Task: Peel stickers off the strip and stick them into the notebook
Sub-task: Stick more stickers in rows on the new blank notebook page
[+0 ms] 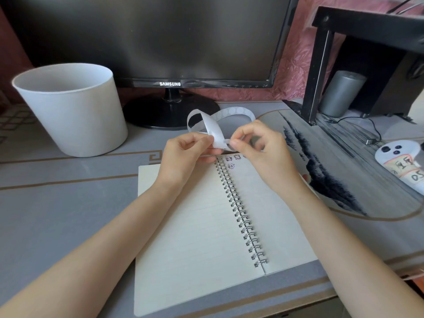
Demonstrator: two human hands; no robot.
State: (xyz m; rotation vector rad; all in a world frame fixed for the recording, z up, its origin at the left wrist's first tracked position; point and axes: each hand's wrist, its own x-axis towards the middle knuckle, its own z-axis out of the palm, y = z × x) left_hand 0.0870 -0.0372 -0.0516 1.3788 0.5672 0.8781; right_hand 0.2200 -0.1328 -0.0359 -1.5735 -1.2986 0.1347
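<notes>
Two hands in pinch grips on the strip (213,131), left hand (185,153), right hand (263,153), over the top edge of the notebook (195,226).

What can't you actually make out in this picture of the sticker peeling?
Head view, sticker strip: whether a sticker is lifted yet; the right-hand grip covers that spot.
Head view, stickers on the notebook: drawings too small; one partly under that grip.
Head view, white labelled object: cut off by the right edge.
</notes>
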